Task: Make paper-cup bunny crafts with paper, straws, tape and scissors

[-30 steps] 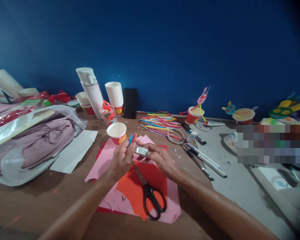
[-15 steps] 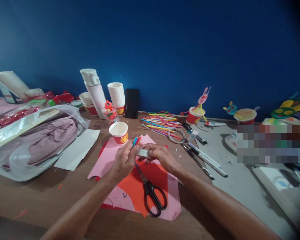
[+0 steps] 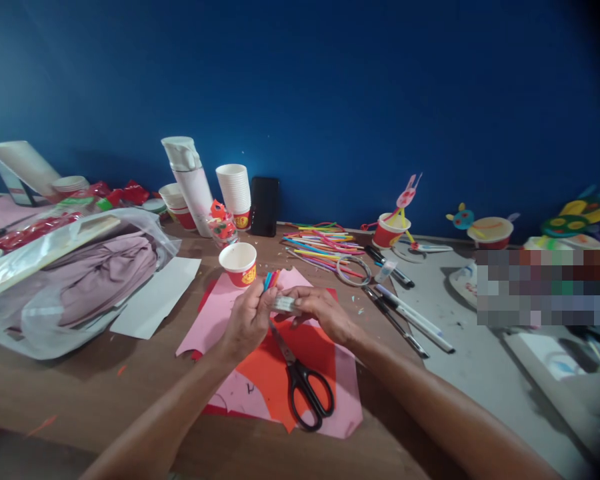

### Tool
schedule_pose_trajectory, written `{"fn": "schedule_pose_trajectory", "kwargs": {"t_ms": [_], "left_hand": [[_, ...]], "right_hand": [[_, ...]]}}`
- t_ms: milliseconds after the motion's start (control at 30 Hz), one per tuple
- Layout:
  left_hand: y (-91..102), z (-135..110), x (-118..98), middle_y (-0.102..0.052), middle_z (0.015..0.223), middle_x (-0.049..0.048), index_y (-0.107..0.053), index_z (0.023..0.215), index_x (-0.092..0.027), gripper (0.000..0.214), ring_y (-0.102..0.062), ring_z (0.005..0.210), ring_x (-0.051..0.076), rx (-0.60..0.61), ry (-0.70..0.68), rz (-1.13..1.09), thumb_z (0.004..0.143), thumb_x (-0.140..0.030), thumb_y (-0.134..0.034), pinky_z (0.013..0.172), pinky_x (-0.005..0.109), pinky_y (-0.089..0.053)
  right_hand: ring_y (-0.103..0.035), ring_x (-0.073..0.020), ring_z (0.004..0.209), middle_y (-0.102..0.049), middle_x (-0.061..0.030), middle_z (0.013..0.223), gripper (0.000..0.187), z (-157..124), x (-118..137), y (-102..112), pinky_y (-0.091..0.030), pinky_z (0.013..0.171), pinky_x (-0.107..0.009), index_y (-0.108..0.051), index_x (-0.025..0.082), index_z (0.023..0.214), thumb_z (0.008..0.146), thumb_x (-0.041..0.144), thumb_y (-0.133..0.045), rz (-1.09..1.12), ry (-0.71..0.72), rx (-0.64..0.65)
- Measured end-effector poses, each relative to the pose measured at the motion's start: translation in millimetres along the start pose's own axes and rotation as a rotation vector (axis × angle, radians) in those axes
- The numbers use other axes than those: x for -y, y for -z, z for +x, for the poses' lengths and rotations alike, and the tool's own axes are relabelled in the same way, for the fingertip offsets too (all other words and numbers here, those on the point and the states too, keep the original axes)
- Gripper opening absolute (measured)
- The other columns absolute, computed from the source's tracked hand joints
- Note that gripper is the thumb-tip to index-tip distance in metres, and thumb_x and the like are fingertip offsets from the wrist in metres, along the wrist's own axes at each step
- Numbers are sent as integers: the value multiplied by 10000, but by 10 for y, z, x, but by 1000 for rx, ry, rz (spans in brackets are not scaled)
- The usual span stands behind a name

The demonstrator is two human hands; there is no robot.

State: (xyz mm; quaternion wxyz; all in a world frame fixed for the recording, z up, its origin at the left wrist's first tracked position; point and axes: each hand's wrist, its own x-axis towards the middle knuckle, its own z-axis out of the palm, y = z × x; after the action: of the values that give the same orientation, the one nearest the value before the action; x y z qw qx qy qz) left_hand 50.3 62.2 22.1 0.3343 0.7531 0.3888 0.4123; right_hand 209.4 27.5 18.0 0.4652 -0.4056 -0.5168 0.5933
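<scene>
My left hand [image 3: 247, 317] is closed around a small bundle of coloured sticks [image 3: 271, 280], whose blue, red and yellow ends stick out above the fingers. A whitish roll of tape [image 3: 284, 305] is pinched by the fingers of my right hand [image 3: 325, 315]; it meets the left thumb. Below the hands, black-handled scissors [image 3: 304, 375] lie on orange paper [image 3: 260, 380]. Pink sheets [image 3: 347, 407] spread beneath that. Just behind my left hand stands a red and white paper cup [image 3: 241, 272].
Loose coloured sticks [image 3: 320, 243] lie at the back, beside pens [image 3: 415, 320] and a wire-like ring [image 3: 354, 271]. A stack of cups [image 3: 233, 190], a leaning white flask [image 3: 193, 187] and a black phone [image 3: 265, 207] stand near the wall. A plastic bag [image 3: 70, 300] sits left.
The tape roll has shifted very slightly left between the hands. Both hands keep their hold and stay in nearly the same place.
</scene>
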Motion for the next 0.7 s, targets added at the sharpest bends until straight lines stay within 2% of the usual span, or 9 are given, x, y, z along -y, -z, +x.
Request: {"fn": "schedule_pose_trajectory", "kwargs": {"t_ms": [200,500,700], "left_hand": [[-4,-12,-12,-592,715,12,-541,992,-155,243,-541,624,125,28,-86,102,889,-304,-378,590,218,-415],[15,5,41,-599,704,7,-547,902,-164,229,-546,614,113,15,-48,71,892,-318,-378,576,201,-421],[20,7,49,-596,703,1,-542,873,-163,208,-546,614,107,37,-60,57,891,-293,-380,577,194,-420]], "right_hand": [[-611,-171,714,-642,-43,734,172,-17,82,-34,-476,618,-270,-627,137,734,642,222,-510,-29,-57,-41],[-623,-184,762,-649,-50,771,288,-7,45,21,-489,644,-290,-649,143,853,631,169,-468,15,-59,42],[-614,-157,745,-643,-28,792,212,-12,18,-13,-467,622,-252,-631,157,856,665,206,-551,-23,-48,-9]]}}
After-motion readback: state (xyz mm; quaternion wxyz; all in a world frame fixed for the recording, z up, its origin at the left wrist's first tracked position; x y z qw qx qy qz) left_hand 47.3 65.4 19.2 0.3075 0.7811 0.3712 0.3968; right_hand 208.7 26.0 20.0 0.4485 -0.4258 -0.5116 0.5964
